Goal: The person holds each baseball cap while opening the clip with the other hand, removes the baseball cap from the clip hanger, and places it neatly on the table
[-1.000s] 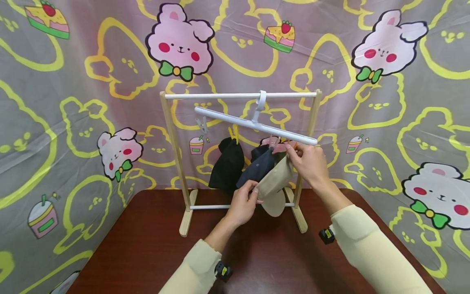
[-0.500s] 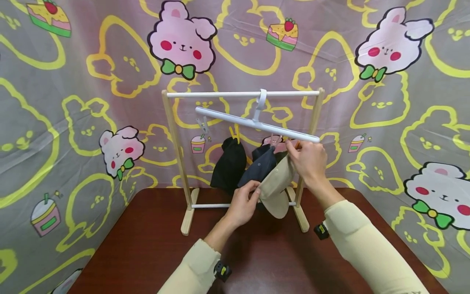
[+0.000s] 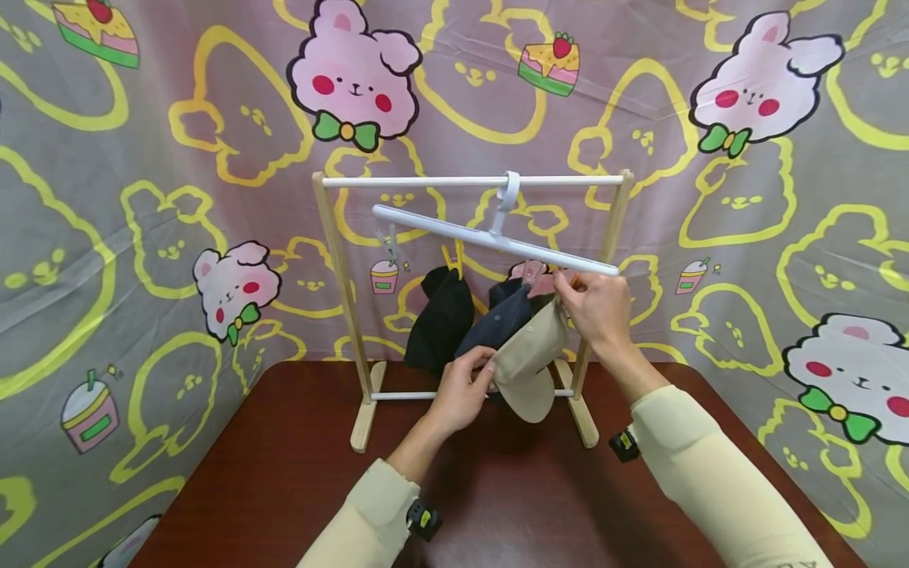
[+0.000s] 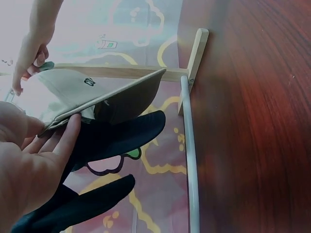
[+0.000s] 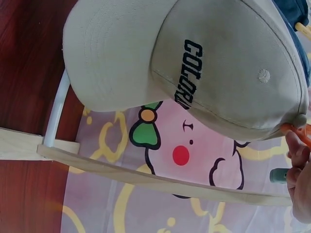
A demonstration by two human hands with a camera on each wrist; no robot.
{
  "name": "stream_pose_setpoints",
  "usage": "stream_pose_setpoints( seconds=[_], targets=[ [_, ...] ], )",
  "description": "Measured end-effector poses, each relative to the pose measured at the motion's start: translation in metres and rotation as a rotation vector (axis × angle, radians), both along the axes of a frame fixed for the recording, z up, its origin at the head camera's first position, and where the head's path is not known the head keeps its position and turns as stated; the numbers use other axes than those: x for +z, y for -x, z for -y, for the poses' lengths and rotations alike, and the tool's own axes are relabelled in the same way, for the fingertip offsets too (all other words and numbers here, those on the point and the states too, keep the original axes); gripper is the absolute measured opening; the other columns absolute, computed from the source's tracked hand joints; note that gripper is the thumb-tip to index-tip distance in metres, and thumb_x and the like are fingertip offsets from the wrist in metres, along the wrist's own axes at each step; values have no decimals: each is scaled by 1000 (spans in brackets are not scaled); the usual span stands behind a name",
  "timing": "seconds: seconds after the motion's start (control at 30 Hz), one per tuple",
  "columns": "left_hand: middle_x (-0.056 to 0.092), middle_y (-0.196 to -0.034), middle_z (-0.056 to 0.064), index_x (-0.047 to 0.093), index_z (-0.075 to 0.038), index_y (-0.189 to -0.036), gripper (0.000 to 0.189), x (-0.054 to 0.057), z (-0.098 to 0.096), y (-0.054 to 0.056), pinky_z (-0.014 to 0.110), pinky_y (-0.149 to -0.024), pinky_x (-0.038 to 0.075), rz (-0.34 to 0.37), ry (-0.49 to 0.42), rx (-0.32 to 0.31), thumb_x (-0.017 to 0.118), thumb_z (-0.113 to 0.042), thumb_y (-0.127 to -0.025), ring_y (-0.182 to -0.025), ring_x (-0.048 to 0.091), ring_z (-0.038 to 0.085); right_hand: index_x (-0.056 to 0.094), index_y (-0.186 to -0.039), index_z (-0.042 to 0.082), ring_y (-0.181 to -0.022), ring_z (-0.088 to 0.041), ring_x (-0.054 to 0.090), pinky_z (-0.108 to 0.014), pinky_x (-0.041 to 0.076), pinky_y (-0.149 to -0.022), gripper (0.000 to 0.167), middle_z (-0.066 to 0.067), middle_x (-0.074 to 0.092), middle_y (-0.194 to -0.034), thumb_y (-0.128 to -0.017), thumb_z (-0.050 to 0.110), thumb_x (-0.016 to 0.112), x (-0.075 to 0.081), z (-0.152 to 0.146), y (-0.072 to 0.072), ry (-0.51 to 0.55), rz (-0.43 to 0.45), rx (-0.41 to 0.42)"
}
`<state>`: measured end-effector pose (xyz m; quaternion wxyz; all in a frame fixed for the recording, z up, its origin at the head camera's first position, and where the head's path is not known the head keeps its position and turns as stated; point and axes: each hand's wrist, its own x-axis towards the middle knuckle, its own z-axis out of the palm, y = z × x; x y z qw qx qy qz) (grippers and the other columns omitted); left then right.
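Observation:
A beige cap (image 3: 536, 347) with dark lettering, brim downward, hangs below the right end of a tilted white hanger (image 3: 447, 227). My left hand (image 3: 460, 393) pinches the cap's lower edge between thumb and fingers. At the cap's top, my right hand (image 3: 599, 312) pinches an orange clothespin (image 5: 302, 133), which touches the cap fabric; its grip on the cloth is partly hidden. Beside the beige cap hangs a navy cap (image 3: 497, 322) under a pinkish clothespin (image 3: 533, 272). Farther left, a black cap (image 3: 440, 319) hangs from a yellow clothespin (image 3: 458, 260).
The hanger hooks over the white top bar (image 3: 419, 181) of a wooden rack (image 3: 330, 260) on a dark red table (image 3: 298, 457). A pale clothespin (image 3: 387, 239) dangles at the hanger's left end. A greenish clip end (image 5: 278, 175) lies near my right fingers. Patterned cloth (image 3: 241, 134) surrounds the table.
In the last half second, my left hand and the beige cap's lower edge have shifted slightly left. The hanger has turned a little; both hands keep their holds.

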<state>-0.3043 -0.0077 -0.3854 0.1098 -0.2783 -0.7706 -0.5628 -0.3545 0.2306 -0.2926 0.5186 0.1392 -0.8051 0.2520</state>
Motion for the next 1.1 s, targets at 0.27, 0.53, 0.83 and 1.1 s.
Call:
stream_pose_setpoints(
  seconds=[0.27,0.53,0.83,1.1],
  targets=[
    [72,-113,18,67,-2,-121,21,0,6,3,48,-78,61,26,-21,-12,54,-3,-105,-85,74,28,63,-50,11,-41,-19,48,-35,34,-44,45,-2,58,-47,-92,24,71,1,2,2,-19,-13,36],
    [71,-117,18,67,1,-122,22,-1,11,6,42,-78,62,22,-57,11,54,-1,-104,-92,75,28,64,-51,12,-42,-21,50,-36,33,-45,43,0,59,-47,-92,23,70,2,5,2,-28,-25,38],
    [71,-118,19,67,2,-123,22,-3,15,6,35,-76,62,27,-82,1,55,-1,-104,-94,74,28,62,-48,14,-40,-15,44,-32,30,-41,45,2,54,-44,-92,18,70,2,9,-1,-26,11,69],
    [71,-117,19,67,2,-122,22,-5,19,7,47,-78,61,43,-92,-12,55,0,-104,-93,73,28,54,-44,17,-36,-11,38,-28,25,-38,52,5,47,-40,-94,18,69,1,8,-1,-40,39,67]
  ],
)
